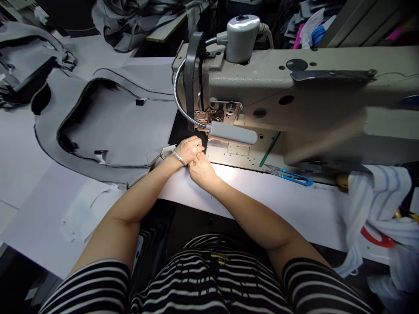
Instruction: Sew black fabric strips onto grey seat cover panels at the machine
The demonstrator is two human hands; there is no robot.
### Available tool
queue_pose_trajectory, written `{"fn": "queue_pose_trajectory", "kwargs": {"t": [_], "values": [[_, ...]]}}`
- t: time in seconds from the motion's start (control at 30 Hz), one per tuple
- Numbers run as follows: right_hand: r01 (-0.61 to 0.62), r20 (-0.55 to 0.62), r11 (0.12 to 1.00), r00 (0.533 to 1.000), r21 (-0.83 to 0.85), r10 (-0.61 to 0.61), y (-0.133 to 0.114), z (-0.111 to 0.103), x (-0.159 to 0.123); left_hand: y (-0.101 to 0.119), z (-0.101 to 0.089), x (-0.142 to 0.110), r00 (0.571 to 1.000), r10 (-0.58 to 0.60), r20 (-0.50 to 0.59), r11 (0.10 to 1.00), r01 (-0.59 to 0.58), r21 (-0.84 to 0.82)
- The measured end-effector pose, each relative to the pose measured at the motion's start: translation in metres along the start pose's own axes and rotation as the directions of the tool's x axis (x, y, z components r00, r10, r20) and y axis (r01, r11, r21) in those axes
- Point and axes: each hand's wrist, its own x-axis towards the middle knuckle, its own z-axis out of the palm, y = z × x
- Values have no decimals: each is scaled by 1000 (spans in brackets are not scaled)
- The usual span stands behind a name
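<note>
A sewing machine [294,61] stands in front of me with its work lamp [232,133] lit over the needle area. Under the machine's head lies black fabric [183,126], which joins a large grey sewn cover [127,122] with dark-edged seams, spread to the left. My left hand [189,149], with a bracelet at the wrist, is closed at the near edge of the black fabric. Just below and touching it, my right hand [202,170] is closed too, fingers pinched at the same edge. Their fingertips are partly hidden, close to the presser foot.
Blue thread snips [291,176] and a green stick [270,148] lie on the machine bed to the right. Striped white cloth [379,196] and red-handled scissors [378,239] are at far right. White scraps [87,209] lie left; grey fabric [127,22] is heaped behind.
</note>
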Motion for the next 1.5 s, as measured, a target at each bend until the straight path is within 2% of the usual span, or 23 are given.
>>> {"fn": "queue_pose_trajectory", "kwargs": {"t": [0.17,0.3,0.47,0.6,0.67,0.7,0.73,0.8,0.87,0.9,0.93,1.0,1.03,1.07,1.1,1.13,1.2,1.23,1.3,1.33,1.43,1.5], "values": [[-36,21,998,999,60,35,6,-4,4,-3,-2,5,998,52,22,998,-53,24],[-23,12,997,1000,67,22,8,-2,4,0,-7,6,996,37,77,998,-40,38],[3,33,999,999,41,-5,8,0,5,15,-19,3,984,-15,180,990,-11,144],[92,89,996,992,8,-93,-2,-10,-1,27,-24,-9,971,-42,235,983,-2,184],[142,123,990,982,5,-141,-7,-20,-10,26,-19,-16,967,-25,253,983,-22,180],[161,124,987,979,19,-162,-8,-27,-16,24,-15,-19,975,-18,223,983,-24,183],[105,134,994,985,30,-108,-8,-36,-24,22,-11,-21,983,-4,186,982,-32,187],[37,252,989,965,147,-73,-5,-60,-48,19,-2,-25,995,14,97,974,-35,222],[-125,262,970,963,206,69,7,-92,-85,19,4,-29,998,58,29,963,-64,263],[-251,192,952,957,177,216,18,-110,-109,20,6,-31,997,77,2,956,-74,282],[-412,84,900,911,139,404,32,-126,-135,22,7,-32,996,91,-20,952,-81,295],[-595,-36,799,799,91,600,67,-155,-191,23,7,-33,994,101,-53,952,-81,295],[-740,-111,667,659,81,744,88,-166,-219,23,7,-32,993,97,-64,956,-75,282],[-862,-176,502,485,66,856,109,-174,-246,23,7,-31,993,91,-74,962,-68,263],[-934,-201,354,339,43,919,130,-180,-270,23,7,-30,994,80,-78,969,-60,240],[-974,-200,226,219,10,955,149,-183,-291,23,6,-28,995,60,-83,976,-41,213],[-995,-167,71,82,-71,982,182,-183,-321,24,3,-23,998,-12,-62,987,21,157],[-993,-121,38,51,-107,991,195,-180,-330,25,1,-21,998,-58,-38,990,63,128],[-984,-2,37,38,-176,999,215,-172,-335,28,-4,-15,988,-152,39,986,149,72],[-977,59,27,15,-212,998,223,-167,-334,29,-6,-12,980,-186,65,982,183,45],[-963,72,-33,-54,-267,996,240,-155,-322,29,-12,-5,957,-276,94,958,281,-50],[-961,63,-19,-38,-276,997,250,-151,-317,27,-13,-1,929,-359,94,926,367,-89]]}}
